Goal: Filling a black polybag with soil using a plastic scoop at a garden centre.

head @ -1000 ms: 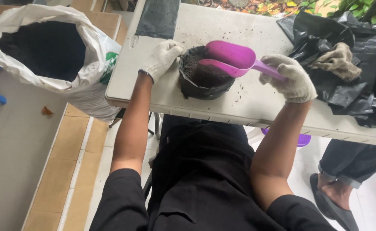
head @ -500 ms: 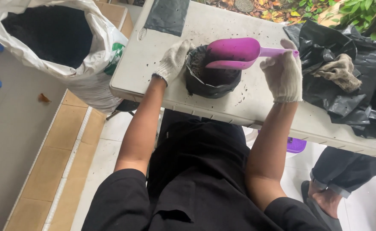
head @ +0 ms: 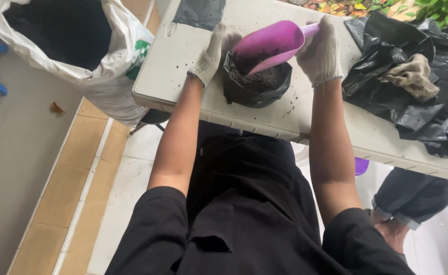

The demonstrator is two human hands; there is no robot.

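Observation:
A small black plastic grow bag (head: 257, 86) with dark soil in it stands on the white table (head: 183, 56). My left hand (head: 211, 51), in a white knit glove, holds the bag's left rim. My right hand (head: 319, 50), also gloved, grips the handle of a purple plastic scoop (head: 267, 42). The scoop is tilted steeply, its mouth down inside the bag's opening.
A big white sack (head: 81, 56) of dark soil stands open at the left beside the table. Crumpled black plastic sheets (head: 412, 91) and a worn glove (head: 412, 76) lie on the table's right. Another person's leg and foot (head: 412, 198) show at lower right.
My right hand has swung up and left, tipping the scoop from nearly level to steeply mouth-down into the bag. My left hand stays on the bag's rim.

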